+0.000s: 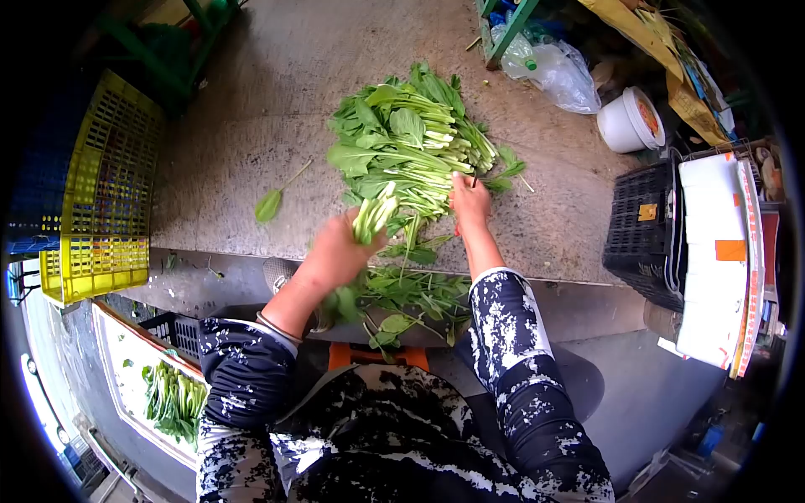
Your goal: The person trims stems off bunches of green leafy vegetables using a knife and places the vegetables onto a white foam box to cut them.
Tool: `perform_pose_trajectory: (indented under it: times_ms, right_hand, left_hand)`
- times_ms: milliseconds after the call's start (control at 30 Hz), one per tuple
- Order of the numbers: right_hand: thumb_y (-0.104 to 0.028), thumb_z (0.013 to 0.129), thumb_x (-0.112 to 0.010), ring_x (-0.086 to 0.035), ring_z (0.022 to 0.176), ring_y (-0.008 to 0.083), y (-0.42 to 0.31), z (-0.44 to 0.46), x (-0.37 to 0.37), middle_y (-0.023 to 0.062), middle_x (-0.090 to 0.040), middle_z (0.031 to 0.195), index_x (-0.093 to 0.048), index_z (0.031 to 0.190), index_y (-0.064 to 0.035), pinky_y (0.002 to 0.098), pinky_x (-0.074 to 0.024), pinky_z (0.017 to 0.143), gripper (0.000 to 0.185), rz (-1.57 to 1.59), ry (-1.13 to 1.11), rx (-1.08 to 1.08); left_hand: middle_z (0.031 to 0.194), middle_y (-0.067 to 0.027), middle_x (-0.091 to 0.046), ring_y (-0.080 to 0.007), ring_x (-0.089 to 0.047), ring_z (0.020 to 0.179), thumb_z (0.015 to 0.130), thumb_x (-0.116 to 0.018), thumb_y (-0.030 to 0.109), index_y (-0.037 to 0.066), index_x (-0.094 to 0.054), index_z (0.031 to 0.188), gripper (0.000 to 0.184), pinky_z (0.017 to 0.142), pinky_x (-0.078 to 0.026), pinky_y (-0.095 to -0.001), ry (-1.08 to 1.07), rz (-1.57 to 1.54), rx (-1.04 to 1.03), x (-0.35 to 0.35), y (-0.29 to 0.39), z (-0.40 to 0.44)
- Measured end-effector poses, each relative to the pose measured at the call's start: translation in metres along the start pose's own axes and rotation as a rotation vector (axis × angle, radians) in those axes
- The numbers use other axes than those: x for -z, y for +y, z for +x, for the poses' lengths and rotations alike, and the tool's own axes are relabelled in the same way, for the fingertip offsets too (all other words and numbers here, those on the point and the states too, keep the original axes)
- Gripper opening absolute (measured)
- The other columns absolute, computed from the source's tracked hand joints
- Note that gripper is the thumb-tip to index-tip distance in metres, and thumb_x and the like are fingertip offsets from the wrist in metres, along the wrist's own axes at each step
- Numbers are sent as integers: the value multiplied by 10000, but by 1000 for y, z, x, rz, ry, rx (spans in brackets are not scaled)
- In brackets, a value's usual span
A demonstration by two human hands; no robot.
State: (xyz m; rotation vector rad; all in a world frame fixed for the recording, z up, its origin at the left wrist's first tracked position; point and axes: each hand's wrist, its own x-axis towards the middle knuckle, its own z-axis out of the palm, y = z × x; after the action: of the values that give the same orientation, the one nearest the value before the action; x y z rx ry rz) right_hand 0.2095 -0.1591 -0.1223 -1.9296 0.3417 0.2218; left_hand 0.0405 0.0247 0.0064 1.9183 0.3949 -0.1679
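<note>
A heap of leafy greens (402, 138) lies on the concrete floor, leaves to the left and pale stems to the right. My left hand (337, 251), slightly blurred, is closed round a small bunch of greens (376, 213) at the heap's lower left, its pale stem ends pointing up. At the heap's lower right edge, my right hand (470, 201) is closed, with a small dark tip sticking out by the fingers; the rest of that object is hidden. Loose greens (407, 298) hang over the ledge below my hands.
A yellow crate (96, 184) stands at left, with bundled greens (172, 402) in a white box below. One loose leaf (268, 205) lies left of the heap. At right are a white bucket (625, 121), a black crate (641, 226), a plastic bag (566, 80) and white foam sheets (708, 251).
</note>
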Motion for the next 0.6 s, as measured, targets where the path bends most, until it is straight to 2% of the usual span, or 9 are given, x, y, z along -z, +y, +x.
perform_pose_trajectory:
  times_ms: [33,100,167,233,267,367,433,500,600]
  right_hand:
    - [-243,741,-709,-536,480,114,-6,-5,-4,60,-608,658,-581,823,-23,239,-435,453,268,-5,-3,-3]
    - [-224,750,-700,-508,440,94,-12,-9,-8,39,-592,614,-585,827,-31,223,-410,427,238,226,-5,21]
    - [-194,749,-701,-509,466,79,-19,-11,-6,40,-590,623,-588,838,-24,216,-396,416,223,251,-14,-10]
    - [-155,755,-694,-515,498,77,-22,-9,3,37,-585,634,-589,858,-3,205,-397,432,212,190,-116,-111]
    - [-143,774,-673,-518,532,76,-23,-8,6,30,-589,665,-594,874,6,197,-398,452,196,220,-207,-51]
    - [-133,791,-655,-506,534,73,-64,-40,23,25,-592,684,-598,873,4,195,-401,471,169,307,-157,198]
    - [-136,802,-647,-501,545,68,-71,-41,35,27,-591,691,-600,869,4,192,-401,480,162,298,-157,235]
    - [-143,809,-644,-498,548,65,-83,-42,46,24,-589,687,-599,874,8,185,-403,498,170,124,-239,67]
    - [-159,816,-640,-496,548,59,-110,-65,66,16,-588,687,-605,878,-13,188,-400,485,163,216,-334,280]
  left_hand:
    - [746,-25,-604,-139,-577,649,786,-655,125,19,-586,935,195,633,-478,-290,-1,-3,6,3,3,1]
    - [719,-27,-612,-118,-566,652,767,-679,157,13,-580,946,250,636,-475,-297,149,418,-68,12,14,1]
    - [705,-33,-620,-90,-553,648,746,-703,174,6,-583,938,281,628,-471,-286,203,367,-97,15,15,1]
    - [784,-172,-637,-301,-629,734,742,-674,203,49,-602,978,291,663,-482,-352,196,133,-19,20,15,2]
    - [761,-177,-635,-307,-628,707,734,-683,203,36,-605,981,309,649,-482,-352,225,112,-50,21,13,4]
    - [742,-171,-635,-304,-630,700,731,-685,201,21,-607,963,303,639,-481,-352,291,100,-73,24,8,5]
    - [732,-175,-632,-311,-626,697,733,-682,205,17,-614,932,282,632,-479,-359,301,95,-84,25,5,5]
    - [726,-31,-635,-76,-560,659,759,-696,162,15,-614,855,194,627,-463,-247,322,173,-63,25,8,6]
    - [734,-35,-638,-84,-563,652,769,-686,153,37,-626,834,145,619,-461,-248,367,163,-113,22,15,2]
